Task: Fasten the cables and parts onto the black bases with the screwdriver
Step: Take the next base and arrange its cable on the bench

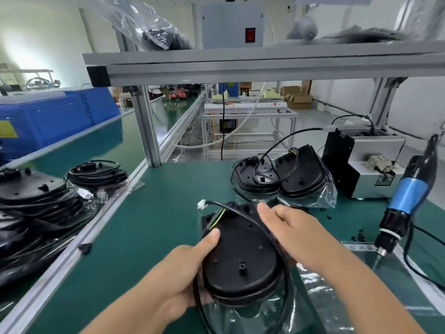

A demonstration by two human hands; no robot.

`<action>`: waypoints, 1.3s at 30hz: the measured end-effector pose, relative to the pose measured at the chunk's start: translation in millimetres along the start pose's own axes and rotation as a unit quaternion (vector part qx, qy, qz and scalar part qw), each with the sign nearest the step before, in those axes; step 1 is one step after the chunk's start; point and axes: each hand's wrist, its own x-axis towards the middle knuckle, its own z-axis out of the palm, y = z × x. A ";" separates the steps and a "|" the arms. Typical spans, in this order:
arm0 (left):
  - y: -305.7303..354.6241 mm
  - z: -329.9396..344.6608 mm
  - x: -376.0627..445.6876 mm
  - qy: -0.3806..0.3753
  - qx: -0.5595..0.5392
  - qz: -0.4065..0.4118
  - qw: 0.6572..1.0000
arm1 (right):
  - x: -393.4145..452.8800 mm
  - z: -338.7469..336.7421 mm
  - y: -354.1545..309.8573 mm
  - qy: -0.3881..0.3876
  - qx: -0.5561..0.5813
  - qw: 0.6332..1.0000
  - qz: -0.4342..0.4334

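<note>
A black base [240, 259] lies in front of me on the green table, on a clear plastic bag. My left hand [183, 268] grips its left edge, thumb on top. My right hand [296, 232] rests on its right side, touching the black cable [243, 212] that loops around it. The cable ends in a white connector [201, 204], with coloured wires beside it. The blue electric screwdriver [402, 203] hangs at the right, tip down, apart from both hands. Two more black bases [279, 174] with cables lie farther back.
A grey screw feeder box [366, 162] stands at the back right. Small black screws [358, 235] lie near the screwdriver. A stack of black bases [36, 201] fills the conveyor on the left, past an aluminium rail [79, 239]. An aluminium frame shelf [240, 66] spans overhead.
</note>
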 end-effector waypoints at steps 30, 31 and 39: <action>50.6 34.3 39.0 0.042 -0.020 0.068 0.997 | -64.8 2.9 -22.5 0.005 0.097 0.993 -0.075; 61.8 32.0 41.4 0.020 -0.088 0.055 0.994 | -67.2 5.3 -31.1 -0.028 0.136 0.988 -0.064; 109.9 10.2 23.8 -0.030 -0.135 0.103 0.985 | -66.0 23.6 -80.8 -0.034 0.252 0.966 -0.050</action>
